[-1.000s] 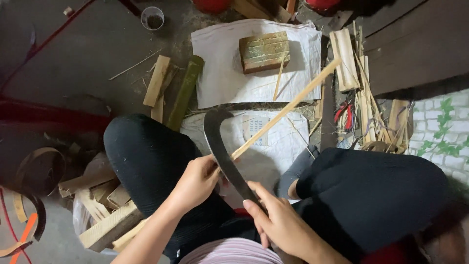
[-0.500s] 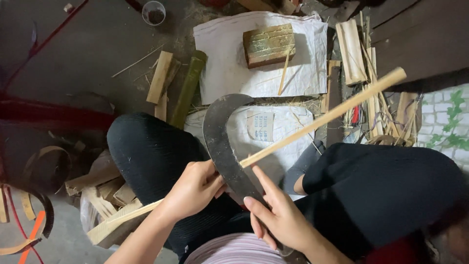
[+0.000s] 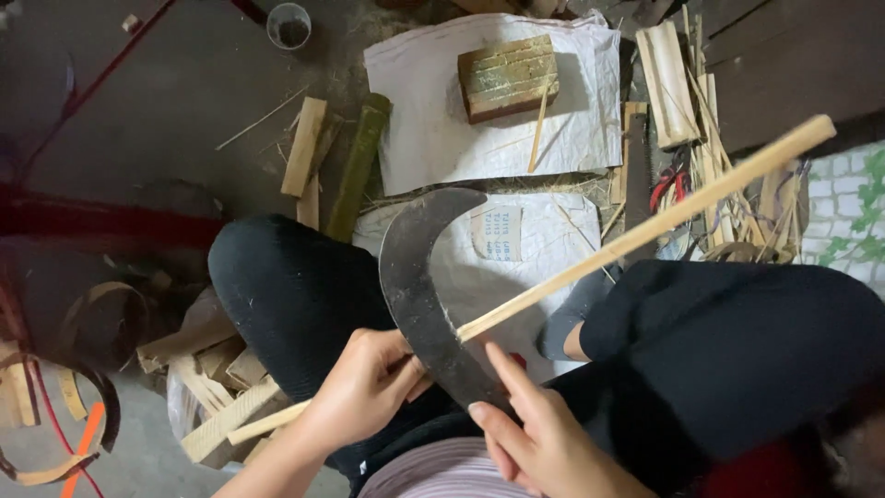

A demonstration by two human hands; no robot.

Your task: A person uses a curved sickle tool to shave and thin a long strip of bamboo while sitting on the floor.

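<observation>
A long pale bamboo strip (image 3: 645, 226) runs from my lap up to the right, passing under a dark curved blade (image 3: 419, 286). My left hand (image 3: 359, 392) grips the strip's near part just left of the blade. My right hand (image 3: 535, 438) holds the blade's lower end, fingers stretched along it; the handle is hidden beneath that hand. Both hands sit between my knees in dark trousers. The blade's hooked tip points up and to the right over a white sack (image 3: 516, 267) on the ground.
A second white sack (image 3: 424, 111) carries a block of stacked bamboo pieces (image 3: 507, 76). A green bamboo section (image 3: 355, 166) and cut slats (image 3: 304, 148) lie left of it. Splints and strips pile at right (image 3: 687, 101). Offcuts (image 3: 217, 406) and curved hoops (image 3: 55, 433) lie lower left.
The strip's far end has swung to the right and lower, and the strip has slid further through at the blade. Both hands stay on the strip and the blade.
</observation>
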